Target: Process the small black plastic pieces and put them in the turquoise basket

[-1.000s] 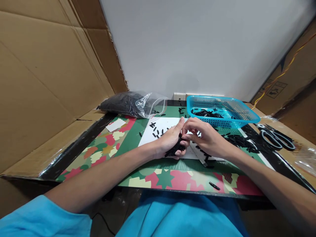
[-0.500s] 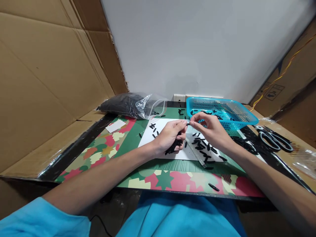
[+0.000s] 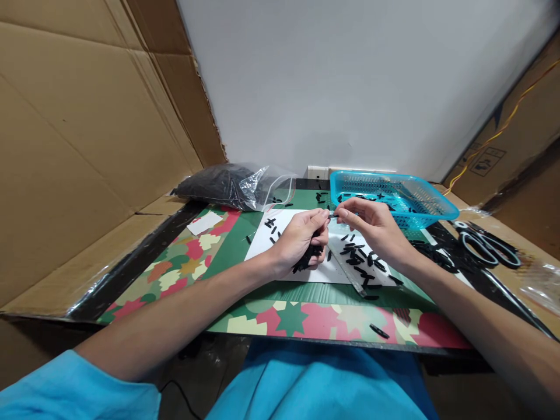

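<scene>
Fabric in plain bright blue point(image 3: 315, 379) lies nearest to me, below the front edge of the table point(image 3: 230, 248), whose cover is green with a patterned border of red, green and cream shapes. One slim black piece point(image 3: 379, 331) rests on that border. Beyond it, a narrow translucent strip point(image 3: 347, 271) slants across a white rectangular sheet point(image 3: 257, 249), with scattered short black pieces point(image 3: 356, 254) to its right. Over the sheet, I see my left hand point(image 3: 300, 234) curled around a bunch of thin black pieces point(image 3: 308, 258). My right hand point(image 3: 371, 224) pinches a single small black piece point(image 3: 333, 216) between thumb and fingers, just beside the left thumb tip; I cannot tell whether they touch. Grey-and-black scissors point(image 3: 486, 240) lie at the right. Farther back, behind the right hand, stands a blue perforated plastic basket point(image 3: 417, 221) with more black pieces inside; a clear zip bag filled with dark material point(image 3: 216, 186) lies back left, before a pale wall point(image 3: 328, 87).
</scene>
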The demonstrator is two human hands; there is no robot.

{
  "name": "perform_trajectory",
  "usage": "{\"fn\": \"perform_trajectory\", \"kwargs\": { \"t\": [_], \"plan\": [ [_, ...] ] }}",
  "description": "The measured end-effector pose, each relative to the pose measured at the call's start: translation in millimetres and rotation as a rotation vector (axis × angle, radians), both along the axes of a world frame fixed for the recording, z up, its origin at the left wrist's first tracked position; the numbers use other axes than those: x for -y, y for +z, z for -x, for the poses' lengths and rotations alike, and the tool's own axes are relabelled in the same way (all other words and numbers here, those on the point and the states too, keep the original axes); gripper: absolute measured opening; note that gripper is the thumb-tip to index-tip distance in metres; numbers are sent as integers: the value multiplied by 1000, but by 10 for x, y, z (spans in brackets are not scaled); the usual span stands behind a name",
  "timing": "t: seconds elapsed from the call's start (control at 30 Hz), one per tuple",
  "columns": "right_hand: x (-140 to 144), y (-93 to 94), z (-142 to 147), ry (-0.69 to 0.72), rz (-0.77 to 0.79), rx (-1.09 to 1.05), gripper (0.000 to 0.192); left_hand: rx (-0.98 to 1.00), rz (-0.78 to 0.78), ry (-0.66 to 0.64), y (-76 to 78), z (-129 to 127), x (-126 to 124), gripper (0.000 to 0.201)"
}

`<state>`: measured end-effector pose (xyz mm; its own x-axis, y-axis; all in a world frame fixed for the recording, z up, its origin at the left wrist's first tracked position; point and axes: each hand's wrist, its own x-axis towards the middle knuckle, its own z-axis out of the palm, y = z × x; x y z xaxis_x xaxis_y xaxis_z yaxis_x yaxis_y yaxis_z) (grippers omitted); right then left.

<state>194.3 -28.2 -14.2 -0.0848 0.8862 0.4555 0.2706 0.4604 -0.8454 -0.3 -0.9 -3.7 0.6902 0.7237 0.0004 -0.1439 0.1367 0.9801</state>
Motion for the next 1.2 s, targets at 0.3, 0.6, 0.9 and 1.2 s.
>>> {"fn": "perform_trajectory", "kwargs": {
  "t": [0.3, 0.6, 0.9, 1.2],
  "plan": [
    [42, 55, 78, 64, 21, 21, 41, -10, -24, 13, -13, 9, -20, 46],
    [40, 51, 59, 102, 44, -22, 38, -1, -43, 28, -15, 6, -24, 43],
    [39, 39, 45, 165, 52, -60, 31, 14, -53, 23, 1, 13, -15, 41],
    [37, 43, 48, 182, 40, -80, 30, 28, -25, 22, 9, 9, -22, 41]
  ]
}}
